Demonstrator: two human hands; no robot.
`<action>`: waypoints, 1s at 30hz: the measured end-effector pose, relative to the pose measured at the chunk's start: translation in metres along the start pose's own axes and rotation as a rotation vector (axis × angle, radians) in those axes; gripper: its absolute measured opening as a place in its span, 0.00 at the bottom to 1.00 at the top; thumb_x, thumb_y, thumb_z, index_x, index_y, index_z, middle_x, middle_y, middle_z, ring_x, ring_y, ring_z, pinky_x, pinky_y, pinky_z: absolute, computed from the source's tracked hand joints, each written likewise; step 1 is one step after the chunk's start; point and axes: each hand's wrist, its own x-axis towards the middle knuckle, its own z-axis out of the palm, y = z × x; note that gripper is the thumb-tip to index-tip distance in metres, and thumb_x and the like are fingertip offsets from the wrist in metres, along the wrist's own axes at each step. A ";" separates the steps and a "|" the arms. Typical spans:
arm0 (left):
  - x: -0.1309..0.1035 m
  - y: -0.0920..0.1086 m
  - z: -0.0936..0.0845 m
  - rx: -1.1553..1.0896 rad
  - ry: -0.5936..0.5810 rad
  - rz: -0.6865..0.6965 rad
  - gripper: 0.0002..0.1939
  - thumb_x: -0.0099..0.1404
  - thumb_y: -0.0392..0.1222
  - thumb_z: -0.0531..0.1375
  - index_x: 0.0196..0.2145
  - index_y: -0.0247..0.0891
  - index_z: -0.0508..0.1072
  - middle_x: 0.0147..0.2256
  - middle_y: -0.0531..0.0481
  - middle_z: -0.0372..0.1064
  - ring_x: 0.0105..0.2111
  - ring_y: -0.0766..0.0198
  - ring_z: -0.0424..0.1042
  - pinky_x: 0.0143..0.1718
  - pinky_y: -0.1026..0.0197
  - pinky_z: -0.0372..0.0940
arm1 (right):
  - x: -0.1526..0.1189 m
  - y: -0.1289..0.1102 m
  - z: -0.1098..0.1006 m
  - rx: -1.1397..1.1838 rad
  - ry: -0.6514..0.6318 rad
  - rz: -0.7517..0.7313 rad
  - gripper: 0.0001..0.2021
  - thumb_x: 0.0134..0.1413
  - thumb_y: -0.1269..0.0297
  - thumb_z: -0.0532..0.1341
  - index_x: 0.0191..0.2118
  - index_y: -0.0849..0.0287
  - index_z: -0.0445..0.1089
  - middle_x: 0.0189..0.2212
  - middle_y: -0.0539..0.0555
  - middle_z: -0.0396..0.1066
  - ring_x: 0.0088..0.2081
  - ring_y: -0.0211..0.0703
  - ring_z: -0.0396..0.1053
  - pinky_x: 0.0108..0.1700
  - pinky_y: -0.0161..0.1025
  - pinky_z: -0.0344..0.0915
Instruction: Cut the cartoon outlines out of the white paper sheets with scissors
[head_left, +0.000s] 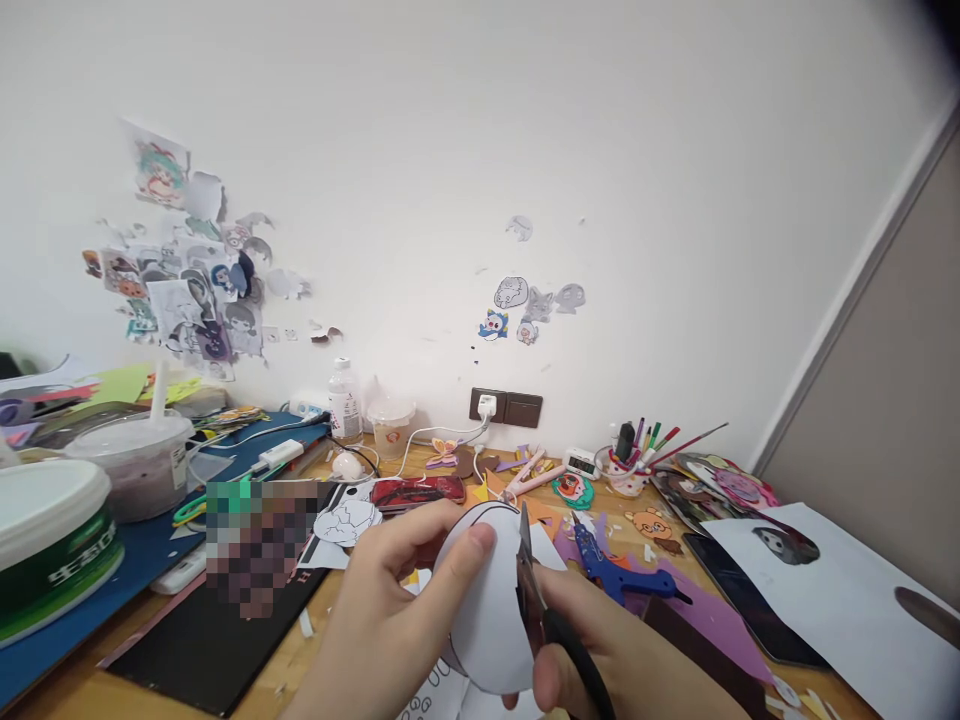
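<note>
In the middle foreground my left hand (420,590) pinches a white paper piece (491,620) with a rounded outline, its thumb pressed on the upper face. A dark curved line runs near the paper's top edge. My right hand (592,630) grips black-handled scissors (574,655), blades pointing up along the paper's right edge. Whether the blades are parted is hard to make out. Below the hands lie white sheets with small printed outlines (431,690), partly covered by them.
A blue glue gun (626,575) lies to the right on purple paper, near a dark tablet (750,600). A pen cup (628,470) stands behind. Left are a black board (217,640), a green-and-white tub (56,550) and a lidded cup (135,465). Paper scraps litter the wooden table.
</note>
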 end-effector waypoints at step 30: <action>0.009 -0.007 -0.012 -0.175 -0.370 -0.194 0.18 0.62 0.54 0.53 0.25 0.36 0.63 0.21 0.56 0.58 0.22 0.71 0.56 0.22 0.69 0.52 | 0.000 -0.005 -0.006 -0.027 -0.074 -0.013 0.19 0.48 0.47 0.62 0.30 0.61 0.66 0.28 0.49 0.66 0.31 0.40 0.63 0.35 0.34 0.60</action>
